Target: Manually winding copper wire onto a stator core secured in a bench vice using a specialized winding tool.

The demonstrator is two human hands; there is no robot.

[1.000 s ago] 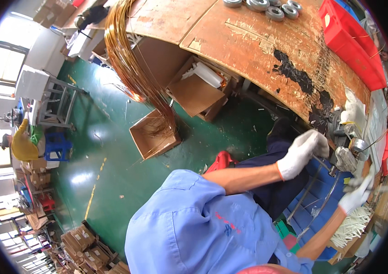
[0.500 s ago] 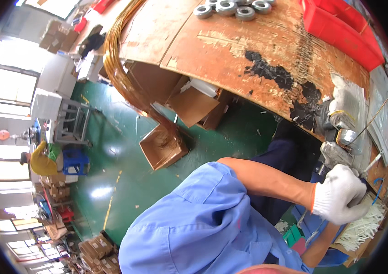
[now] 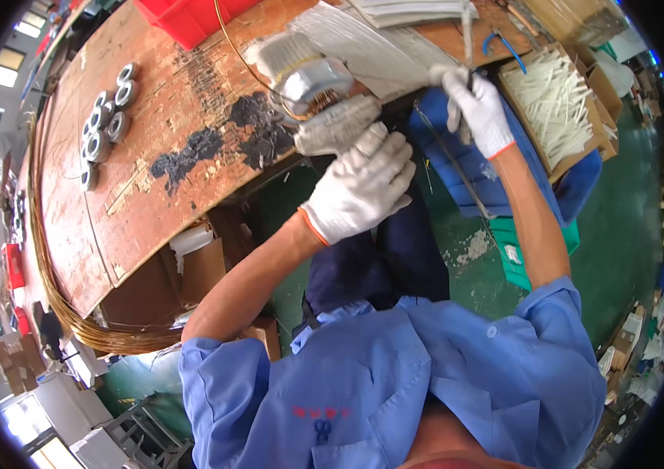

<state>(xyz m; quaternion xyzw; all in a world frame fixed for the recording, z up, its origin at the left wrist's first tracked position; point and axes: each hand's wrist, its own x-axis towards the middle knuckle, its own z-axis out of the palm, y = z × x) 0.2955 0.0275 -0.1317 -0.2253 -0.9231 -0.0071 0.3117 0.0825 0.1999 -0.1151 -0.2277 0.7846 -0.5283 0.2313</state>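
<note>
You are in a workshop, of the small factory kind. Your wooden bench (image 3: 74,234) shows it first: its surface is worn, scraped and marked with black stains (image 3: 187,160). On it there are grey rings (image 3: 100,117), a red plastic bin (image 3: 180,19) and, near its edge, a metal device (image 3: 316,82) with copper-coloured wire. A thick bundle of golden wire (image 3: 105,338) hangs at one end. You also have pliers (image 3: 508,47) with blue handles, a carton (image 3: 582,159) of white strips (image 3: 555,105), and a green painted floor (image 3: 629,219).

A grubby white-wrapped block (image 3: 330,128) sits beside a silvery ring (image 3: 318,77).
</note>
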